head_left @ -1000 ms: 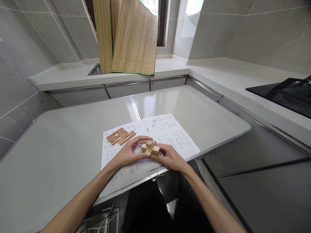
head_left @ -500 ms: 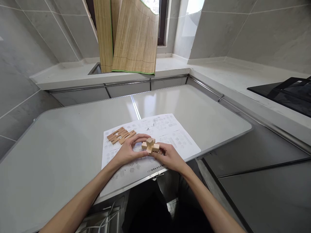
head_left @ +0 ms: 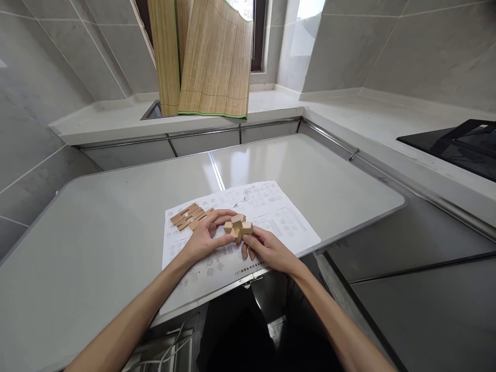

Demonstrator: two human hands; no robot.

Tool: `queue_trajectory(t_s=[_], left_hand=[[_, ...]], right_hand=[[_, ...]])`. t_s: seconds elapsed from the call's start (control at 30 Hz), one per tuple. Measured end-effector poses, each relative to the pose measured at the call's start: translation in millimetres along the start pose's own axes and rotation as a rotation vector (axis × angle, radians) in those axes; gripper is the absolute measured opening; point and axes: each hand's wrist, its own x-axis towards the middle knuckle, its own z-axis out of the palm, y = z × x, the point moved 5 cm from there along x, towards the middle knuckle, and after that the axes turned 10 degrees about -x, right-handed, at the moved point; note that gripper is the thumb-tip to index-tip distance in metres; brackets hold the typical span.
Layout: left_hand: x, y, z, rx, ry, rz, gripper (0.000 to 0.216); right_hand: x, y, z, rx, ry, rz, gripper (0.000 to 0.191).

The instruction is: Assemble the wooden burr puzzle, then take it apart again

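Both hands hold a small wooden cross-shaped puzzle (head_left: pixel 237 228) just above a printed instruction sheet (head_left: pixel 267 206) on the white table (head_left: pixel 96 237). My left hand (head_left: pixel 203 238) grips the puzzle from the left, fingers curled round it. From the right and below, my right hand (head_left: pixel 267 249) pinches the same puzzle. Several loose notched wooden puzzle pieces (head_left: pixel 188 216) lie on the sheet's far left corner, just beyond my left hand.
Rolled bamboo mats (head_left: pixel 211 57) stand in a sink (head_left: pixel 153 111) at the back counter, under a window. A black cooktop (head_left: pixel 457 147) is set in the counter at the right. The table's near edge runs just behind my wrists, with cables (head_left: pixel 170 351) below.
Both hands have lifted and tilted the wooden puzzle slightly up and to the left; my right fingers have shifted beneath it.
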Motion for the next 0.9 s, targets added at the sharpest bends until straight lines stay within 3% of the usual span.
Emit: queue_trajectory(t_s=[0.17,0.37,0.9], left_hand=[[-0.9,1.1,0.9,0.008,-0.007,0.003,0.068],[-1.7,0.8,0.3,-0.006,-0.024,-0.018,0.067],[-0.9,-1.3,-1.4,0.06,-0.027,0.049,0.062]], right_hand=[[-1.2,0.5,-3.1,0.056,0.026,0.056,0.047],[-1.2,-1.4,-7.2,0.078,-0.004,-0.004,0.047],[2.0,13.9,-12.6,0.286,0.137,0.0,0.049]])
